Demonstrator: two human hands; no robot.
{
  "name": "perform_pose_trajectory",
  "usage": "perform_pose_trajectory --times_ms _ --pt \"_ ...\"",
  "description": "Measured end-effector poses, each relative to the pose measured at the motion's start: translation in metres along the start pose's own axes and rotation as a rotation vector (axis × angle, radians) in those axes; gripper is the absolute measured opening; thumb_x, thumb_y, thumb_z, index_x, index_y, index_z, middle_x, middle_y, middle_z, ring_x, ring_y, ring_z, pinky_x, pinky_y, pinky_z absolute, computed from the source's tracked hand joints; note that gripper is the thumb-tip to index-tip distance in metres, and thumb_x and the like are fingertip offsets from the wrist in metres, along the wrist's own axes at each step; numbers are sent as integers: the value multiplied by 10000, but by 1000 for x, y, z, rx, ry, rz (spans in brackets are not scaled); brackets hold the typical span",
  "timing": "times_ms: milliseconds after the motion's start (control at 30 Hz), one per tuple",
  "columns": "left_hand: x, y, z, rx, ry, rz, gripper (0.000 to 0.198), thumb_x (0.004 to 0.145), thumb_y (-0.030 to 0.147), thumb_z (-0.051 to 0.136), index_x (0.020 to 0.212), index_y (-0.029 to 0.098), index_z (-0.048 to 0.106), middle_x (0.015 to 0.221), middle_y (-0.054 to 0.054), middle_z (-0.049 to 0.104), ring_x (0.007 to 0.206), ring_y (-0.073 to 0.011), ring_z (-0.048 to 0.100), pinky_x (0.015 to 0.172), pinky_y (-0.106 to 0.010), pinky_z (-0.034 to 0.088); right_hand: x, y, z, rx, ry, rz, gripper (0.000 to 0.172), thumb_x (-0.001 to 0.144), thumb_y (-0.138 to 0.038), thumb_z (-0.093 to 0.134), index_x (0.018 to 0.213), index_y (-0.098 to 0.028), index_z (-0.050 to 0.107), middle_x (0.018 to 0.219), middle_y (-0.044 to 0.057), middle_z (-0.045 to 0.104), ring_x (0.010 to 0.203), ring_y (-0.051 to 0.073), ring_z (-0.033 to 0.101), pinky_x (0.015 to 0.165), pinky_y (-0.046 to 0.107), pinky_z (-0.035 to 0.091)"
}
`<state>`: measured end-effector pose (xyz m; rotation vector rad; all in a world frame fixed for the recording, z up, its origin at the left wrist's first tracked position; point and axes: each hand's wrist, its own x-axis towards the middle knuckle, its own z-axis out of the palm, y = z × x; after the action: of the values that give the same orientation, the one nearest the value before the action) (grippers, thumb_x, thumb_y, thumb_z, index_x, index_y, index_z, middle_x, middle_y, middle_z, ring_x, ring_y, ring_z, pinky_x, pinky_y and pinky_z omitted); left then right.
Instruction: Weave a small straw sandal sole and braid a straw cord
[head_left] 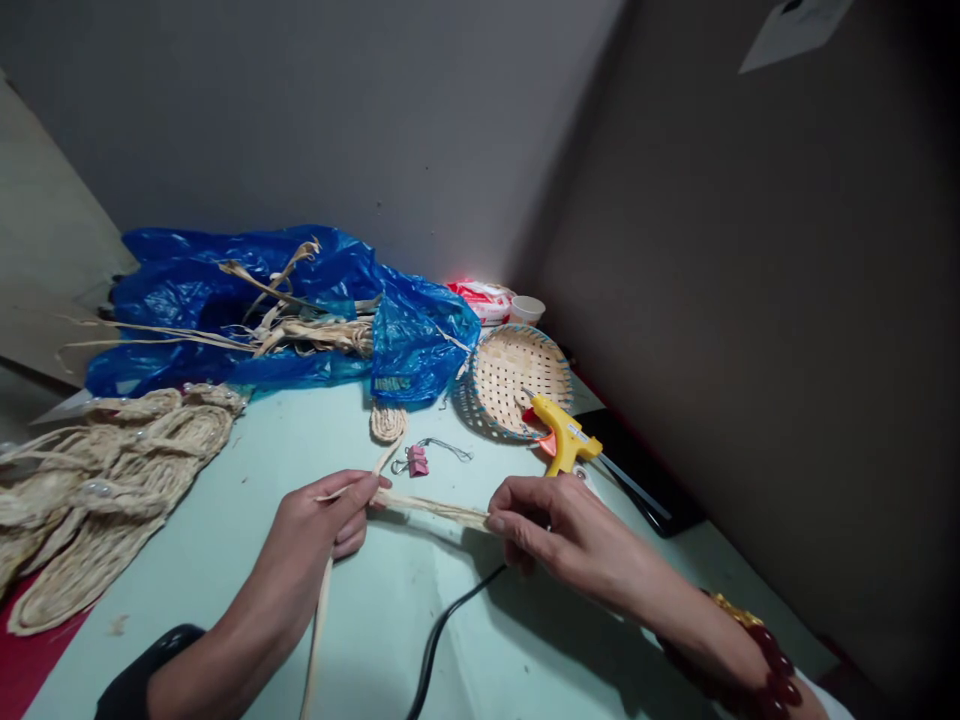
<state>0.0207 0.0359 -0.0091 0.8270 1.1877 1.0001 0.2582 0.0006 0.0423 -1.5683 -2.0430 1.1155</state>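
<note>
A pale strip of dried plant fibre (435, 508) is stretched between my two hands above the table. My left hand (322, 515) pinches its left end between thumb and fingers, and a long loose strand (319, 630) hangs below that hand. My right hand (551, 525) has thumb and fingertips closed on the other end. From near my left fingers a strand runs up to a small coiled oval of braided fibre (388, 422). Just beyond my hands lies a pink binder clip (418, 461).
A yellow glue gun (564, 430) leans by a woven bamboo basket (517, 375); a black cable (442, 625) crosses the table. Fibre bundles (322, 333) lie in a blue plastic bag (420, 345). Braided soles (127, 500) sit left. A dark flat device (652, 490) lies right.
</note>
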Motion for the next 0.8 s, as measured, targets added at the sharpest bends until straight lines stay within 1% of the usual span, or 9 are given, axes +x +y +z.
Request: perform_pose_trajectory --times_ms 67,133,300,400,467,533,633,700,800 --pt "0 1 -1 -9 -21 10 315 719 409 775 776 111 690 582 59 421 487 -38 226 453 -218 134 2 -5 2 -10 12 -2 213 936 -289 495 766 -190 577 644 -16 667 577 121 563 592 236 387" --pt "0 2 -1 -17 -42 18 312 733 414 763 778 114 689 597 54 429 496 -45 219 452 -223 148 4 -7 4 41 32 -1 200 936 -299 484 777 -197 551 663 -6 675 598 134 583 604 246 405" --pt "2 0 -2 -21 -67 28 294 776 404 725 782 111 697 746 -13 574 509 -43 236 454 -222 178 14 0 10 427 84 -5 206 939 -372 476 819 -206 489 689 12 665 607 146 617 592 245 453" --pt "2 -1 -2 -21 -65 24 274 777 392 729 813 121 704 790 -27 608 520 -46 259 461 -211 199 22 0 20 507 28 3 213 932 -383 495 832 -194 500 696 20 662 602 143 617 582 240 459" --pt "1 -1 -1 -20 -63 18 261 765 377 742 827 126 707 783 -19 601 529 -48 271 463 -201 204 26 -3 29 440 -4 5 209 939 -360 487 821 -188 507 682 24 668 606 145 622 585 238 450" --pt "0 -1 0 -19 -62 10 244 746 350 760 835 129 709 768 -3 583 533 -46 275 460 -190 198 29 -6 36 307 1 -11 196 947 -322 475 810 -187 517 676 16 675 609 138 609 582 230 422" --pt "-1 1 0 -17 -54 -5 242 723 321 777 875 145 709 772 12 582 530 -43 277 454 -178 195 31 -11 42 95 31 -63 202 949 -295 474 791 -189 543 653 -20 633 573 109 519 546 225 348" --pt "-1 1 0 -11 -43 -20 253 715 319 780 890 151 704 788 7 599 545 -50 319 464 -174 224 33 -13 42 5 44 -98 219 949 -295 481 777 -188 564 648 -35 591 572 100 467 539 229 315" --pt "-1 0 -1 3 -23 -46 266 705 319 782 889 152 687 820 -13 624 630 -82 428 516 -172 303 38 -15 41 -45 56 -155 222 956 -283 480 793 -188 597 700 -33 592 630 101 476 579 230 313"
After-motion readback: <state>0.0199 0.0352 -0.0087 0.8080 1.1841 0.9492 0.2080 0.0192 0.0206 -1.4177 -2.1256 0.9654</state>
